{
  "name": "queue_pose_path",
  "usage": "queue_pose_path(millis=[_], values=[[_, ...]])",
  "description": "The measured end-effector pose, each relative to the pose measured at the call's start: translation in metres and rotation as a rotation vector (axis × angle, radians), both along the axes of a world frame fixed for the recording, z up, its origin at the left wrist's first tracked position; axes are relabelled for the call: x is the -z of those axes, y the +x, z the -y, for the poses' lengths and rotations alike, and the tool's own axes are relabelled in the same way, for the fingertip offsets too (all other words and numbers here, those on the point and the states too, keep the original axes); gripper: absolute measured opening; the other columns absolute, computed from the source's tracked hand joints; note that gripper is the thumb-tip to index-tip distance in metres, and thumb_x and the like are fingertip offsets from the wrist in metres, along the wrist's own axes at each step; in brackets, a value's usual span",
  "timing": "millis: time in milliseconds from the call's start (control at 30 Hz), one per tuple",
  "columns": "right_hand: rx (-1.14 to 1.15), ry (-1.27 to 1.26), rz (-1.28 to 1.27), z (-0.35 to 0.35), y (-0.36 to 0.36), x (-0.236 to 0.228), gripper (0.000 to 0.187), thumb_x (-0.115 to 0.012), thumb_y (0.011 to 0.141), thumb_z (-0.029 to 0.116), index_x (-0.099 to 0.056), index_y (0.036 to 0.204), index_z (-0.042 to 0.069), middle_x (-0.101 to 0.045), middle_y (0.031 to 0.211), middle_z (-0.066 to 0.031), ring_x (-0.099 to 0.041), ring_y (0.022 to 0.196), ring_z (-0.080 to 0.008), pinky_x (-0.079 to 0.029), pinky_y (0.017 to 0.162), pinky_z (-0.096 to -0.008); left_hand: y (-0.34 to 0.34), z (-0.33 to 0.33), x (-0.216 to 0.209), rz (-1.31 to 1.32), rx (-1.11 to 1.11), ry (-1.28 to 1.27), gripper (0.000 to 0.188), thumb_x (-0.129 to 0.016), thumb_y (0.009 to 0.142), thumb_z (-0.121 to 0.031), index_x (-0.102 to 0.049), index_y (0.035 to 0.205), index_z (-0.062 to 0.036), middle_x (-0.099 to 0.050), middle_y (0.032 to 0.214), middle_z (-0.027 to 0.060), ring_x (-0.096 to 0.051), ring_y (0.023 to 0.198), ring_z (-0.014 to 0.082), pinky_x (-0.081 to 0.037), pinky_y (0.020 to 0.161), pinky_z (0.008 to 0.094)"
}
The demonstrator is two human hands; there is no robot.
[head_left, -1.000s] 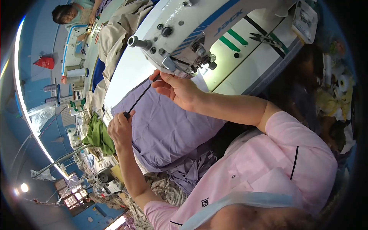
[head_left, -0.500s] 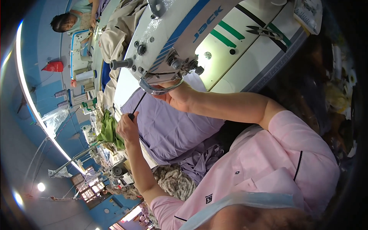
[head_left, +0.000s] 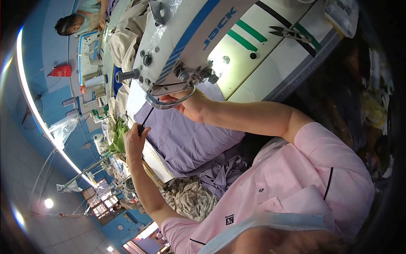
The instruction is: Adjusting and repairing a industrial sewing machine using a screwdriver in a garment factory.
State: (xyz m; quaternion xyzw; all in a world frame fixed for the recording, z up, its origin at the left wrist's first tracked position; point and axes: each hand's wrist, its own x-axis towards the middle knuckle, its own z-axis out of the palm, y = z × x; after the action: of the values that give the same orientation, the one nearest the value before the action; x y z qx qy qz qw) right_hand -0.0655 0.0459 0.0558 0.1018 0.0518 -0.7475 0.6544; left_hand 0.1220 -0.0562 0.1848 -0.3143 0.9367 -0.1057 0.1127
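Observation:
My left hand (head_left: 135,142) is closed around the black handle of a thin screwdriver (head_left: 148,115), with the thumb raised off the grip. The dark shaft slants up to the metal guard under the head of a white and blue sewing machine (head_left: 169,63), where its tip is hidden. My right hand (head_left: 192,106) reaches in behind that guard (head_left: 169,103) at the needle area. Its fingers are curled, partly covered, and what they pinch does not show. Purple fabric (head_left: 190,144) lies beneath both hands and hangs over the table's near edge.
Black-handled thread snips (head_left: 292,34) lie on the white table by green tape strips (head_left: 245,38). A ruler strip (head_left: 304,70) runs along the edge. Camouflage cloth (head_left: 192,197) is heaped below. Beige cloth (head_left: 127,38) lies beyond the machine. Another person (head_left: 80,21) works at a far machine.
The view has shifted slightly, so the machine appears further left. My left hand has turned a little and its thumb now stands out from the screwdriver. My right hand stays at the needle area.

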Motion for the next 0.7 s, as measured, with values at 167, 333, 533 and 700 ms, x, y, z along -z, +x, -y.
queue_pose_path(millis=[167, 333, 533, 700], values=[[0.02, 0.026, 0.009, -0.001, -0.002, 0.0, 0.01, -0.057, 0.083, 0.007, -0.057, 0.092, 0.01, -0.063, 0.088, -0.0041, -0.061, 0.083, -0.0139, -0.052, 0.075, -0.0279, -0.007, 0.001, -0.004, -0.014, -0.028, 0.086, 0.034, -0.07, 0.077, -0.03, -0.053, 0.077, -0.0008, -0.057, 0.062, 0.0155, -0.053, 0.059, 0.036, -0.04, 0.056, 0.0424], [0.051, -0.027, 0.069, 0.004, 0.002, 0.003, 0.016, -0.064, 0.083, 0.008, -0.062, 0.098, 0.005, -0.066, 0.094, -0.0071, -0.063, 0.084, -0.0138, -0.052, 0.072, -0.0202, -0.011, 0.006, -0.014, 0.01, -0.062, 0.161, 0.032, -0.072, 0.074, -0.027, -0.053, 0.08, -0.0016, -0.055, 0.061, 0.0156, -0.052, 0.056, 0.0344, -0.041, 0.053, 0.0401], [0.008, 0.02, 0.013, 0.001, -0.004, -0.001, 0.011, -0.057, 0.083, 0.005, -0.057, 0.093, 0.007, -0.064, 0.091, -0.0059, -0.063, 0.082, -0.0157, -0.053, 0.078, -0.0277, 0.0, -0.011, 0.008, -0.23, 0.262, -0.418, 0.031, -0.07, 0.077, -0.029, -0.053, 0.086, -0.0047, -0.056, 0.072, 0.0097, -0.055, 0.063, 0.0285, -0.044, 0.058, 0.0371], [0.022, 0.001, 0.033, 0.001, 0.001, 0.0, 0.011, -0.059, 0.082, 0.006, -0.058, 0.093, 0.008, -0.064, 0.09, -0.0056, -0.063, 0.082, -0.0153, -0.054, 0.078, -0.028, 0.005, -0.013, 0.017, -0.122, 0.28, -0.547, 0.029, -0.064, 0.082, -0.03, -0.05, 0.086, -0.0051, -0.053, 0.07, 0.0077, -0.053, 0.061, 0.0269, -0.043, 0.056, 0.0362]])
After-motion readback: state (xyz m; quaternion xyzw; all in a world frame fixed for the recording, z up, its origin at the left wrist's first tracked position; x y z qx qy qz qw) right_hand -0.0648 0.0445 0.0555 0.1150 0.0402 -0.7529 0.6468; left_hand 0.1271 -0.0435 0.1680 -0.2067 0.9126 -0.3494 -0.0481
